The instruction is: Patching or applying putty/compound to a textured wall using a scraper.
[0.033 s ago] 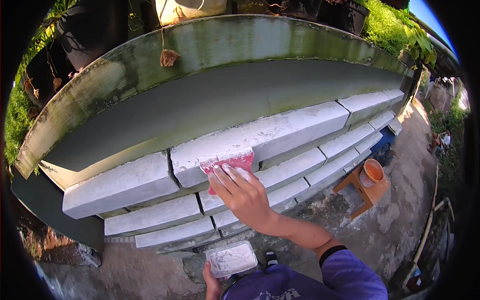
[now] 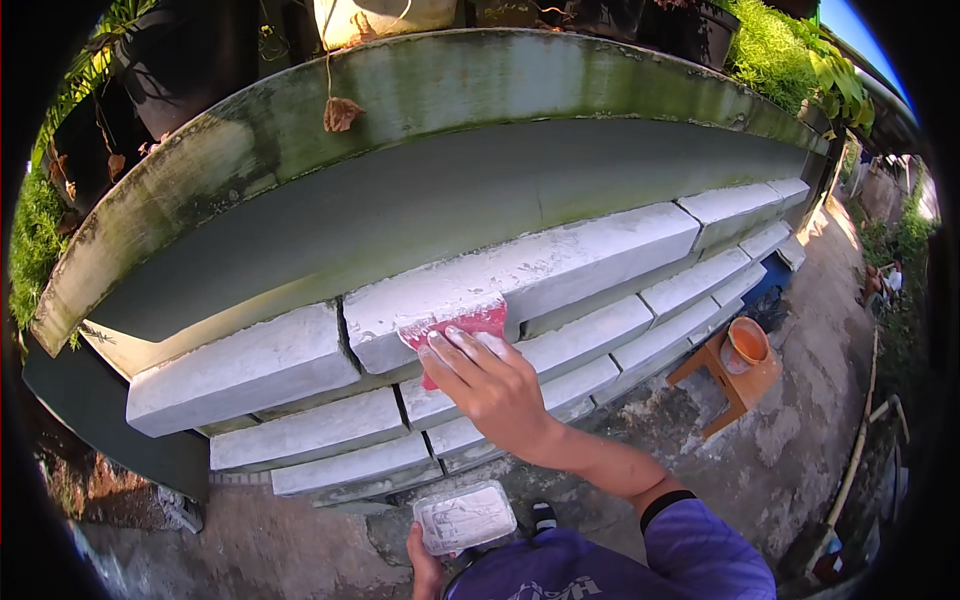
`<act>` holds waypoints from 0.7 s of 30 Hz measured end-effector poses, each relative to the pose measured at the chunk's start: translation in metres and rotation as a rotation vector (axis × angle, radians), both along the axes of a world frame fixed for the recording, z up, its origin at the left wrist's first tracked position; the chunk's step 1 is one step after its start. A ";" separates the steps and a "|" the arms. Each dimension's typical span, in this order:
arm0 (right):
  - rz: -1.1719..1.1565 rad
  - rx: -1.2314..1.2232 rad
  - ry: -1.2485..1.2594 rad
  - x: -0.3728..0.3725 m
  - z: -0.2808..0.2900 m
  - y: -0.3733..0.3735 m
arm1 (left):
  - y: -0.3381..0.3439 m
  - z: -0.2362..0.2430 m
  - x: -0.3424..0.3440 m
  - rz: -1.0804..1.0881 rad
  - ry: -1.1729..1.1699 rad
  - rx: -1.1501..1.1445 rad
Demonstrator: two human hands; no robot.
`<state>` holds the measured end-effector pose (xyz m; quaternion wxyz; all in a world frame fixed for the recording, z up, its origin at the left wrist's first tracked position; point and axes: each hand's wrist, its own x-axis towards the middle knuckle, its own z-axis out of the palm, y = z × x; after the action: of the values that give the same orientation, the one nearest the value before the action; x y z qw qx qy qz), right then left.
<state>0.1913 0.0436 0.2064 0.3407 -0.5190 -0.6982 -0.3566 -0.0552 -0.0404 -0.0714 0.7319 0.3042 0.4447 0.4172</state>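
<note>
My right hand (image 2: 492, 395), with white smears on its fingers, grips a pink spreader (image 2: 460, 322) whose white-coated edge rests on the long top block (image 2: 590, 245) of a tiered row of pale blocks. White paste lies in rough patches on that block around the spreader. At the lower edge, my left hand (image 2: 423, 562) holds a rectangular tray (image 2: 463, 513) with white paste in it by its left side. The spreader's grip is partly hidden under my fingers.
A mossy curved ledge (image 2: 420, 85) with pots and plants overhangs the wall. On the right, an orange bucket (image 2: 748, 335) stands on a brown stool (image 2: 730, 400), near a blue object (image 2: 770, 285). A pale pole (image 2: 850, 470) lies along the concrete path's plant-lined edge.
</note>
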 end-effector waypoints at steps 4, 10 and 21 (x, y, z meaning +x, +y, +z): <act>-0.124 0.152 0.190 0.039 0.016 0.004 | -0.003 -0.010 -0.009 0.052 0.003 0.008; -0.270 -0.018 0.290 0.024 0.007 0.026 | -0.006 -0.009 -0.019 0.067 0.037 0.012; 0.106 -0.064 0.201 -0.083 0.006 0.035 | -0.013 -0.007 -0.031 0.115 0.003 0.029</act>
<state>0.1085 0.0784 0.2128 0.4106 -0.5253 -0.6979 -0.2616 -0.0865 -0.0534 -0.0781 0.7015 0.2895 0.4563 0.4647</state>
